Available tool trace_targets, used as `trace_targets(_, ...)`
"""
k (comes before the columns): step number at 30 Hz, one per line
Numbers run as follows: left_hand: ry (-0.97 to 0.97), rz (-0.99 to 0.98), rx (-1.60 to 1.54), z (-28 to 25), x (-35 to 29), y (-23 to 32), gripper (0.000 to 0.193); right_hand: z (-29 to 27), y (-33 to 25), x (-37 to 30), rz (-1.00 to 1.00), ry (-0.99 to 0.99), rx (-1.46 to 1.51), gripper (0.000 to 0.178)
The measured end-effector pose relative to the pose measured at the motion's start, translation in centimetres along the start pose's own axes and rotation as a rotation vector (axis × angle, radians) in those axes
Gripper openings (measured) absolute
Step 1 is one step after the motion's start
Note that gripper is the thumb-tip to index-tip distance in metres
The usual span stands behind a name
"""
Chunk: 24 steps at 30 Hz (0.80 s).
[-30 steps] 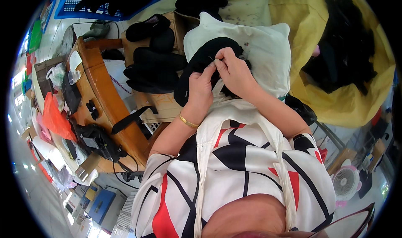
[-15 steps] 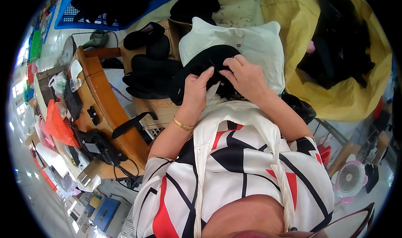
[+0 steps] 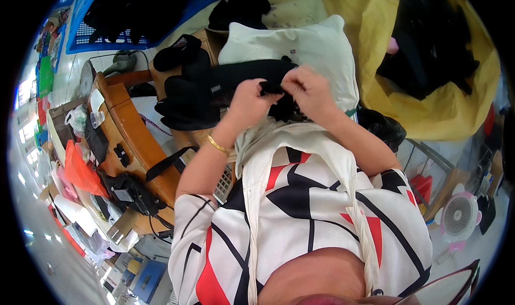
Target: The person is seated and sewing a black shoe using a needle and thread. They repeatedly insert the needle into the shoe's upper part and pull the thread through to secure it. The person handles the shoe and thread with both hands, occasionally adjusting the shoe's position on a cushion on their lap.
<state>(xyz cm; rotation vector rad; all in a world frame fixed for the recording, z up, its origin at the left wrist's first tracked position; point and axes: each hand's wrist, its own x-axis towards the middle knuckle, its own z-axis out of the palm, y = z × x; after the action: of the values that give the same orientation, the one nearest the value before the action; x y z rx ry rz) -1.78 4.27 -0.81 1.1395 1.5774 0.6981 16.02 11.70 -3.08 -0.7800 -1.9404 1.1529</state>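
A long black fabric piece (image 3: 252,72) with a small label lies across my lap, over the near edge of a white cushion-like bundle (image 3: 316,39). My left hand (image 3: 250,102) is closed on a bunched fold of it, thumb on top. Close beside, my right hand (image 3: 311,93) pinches the fabric with bent fingertips; whether a thin needle or thread is there cannot be made out. To the left, several similar black padded pieces (image 3: 185,104) are piled against a cardboard box (image 3: 212,42).
A yellow sack (image 3: 367,21) full of black pieces stands at the right. A blue crate (image 3: 75,39) is at the far left. Nearer left is a wooden table (image 3: 126,114) with an orange bag (image 3: 80,168). A white fan (image 3: 457,215) stands at the lower right.
The black piece has gone from a curved shape to a straighter, flatter lie. My left hand now grips a bunched fold, and the thin line seen between my hands no longer shows.
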Motion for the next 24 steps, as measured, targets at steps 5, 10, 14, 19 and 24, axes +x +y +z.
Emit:
trace_targets(5, -0.352, 0.186, 0.483, -0.7, 2.7, 3.1, 0.021, -2.9, -0.2, -0.3, 0.57, 0.139, 0.627, 0.015)
trace_targets(10, -0.169, 0.538, 0.525, 1.7, 2.4, 3.7, 0.027, -4.1, 0.6, -3.3, 0.929, -0.035, 1.182, 0.024)
trace_targets(14, 0.018, 0.15, -0.057, 3.8, 0.5, 3.0, 0.013, -4.8, 2.2, -5.0, 0.922, -0.012, 1.202, 0.026)
trace_targets(19, 0.002, -0.036, -0.02, 4.5, -0.6, -1.5, 0.03, -6.9, 2.6, -4.6, 0.866, 0.145, 1.046, 0.012)
trace_targets(24, 0.026, 0.11, -0.077, 6.2, -0.8, -2.0, 0.029, -10.6, 4.6, -4.7, 0.612, 0.377, 1.346, 0.011)
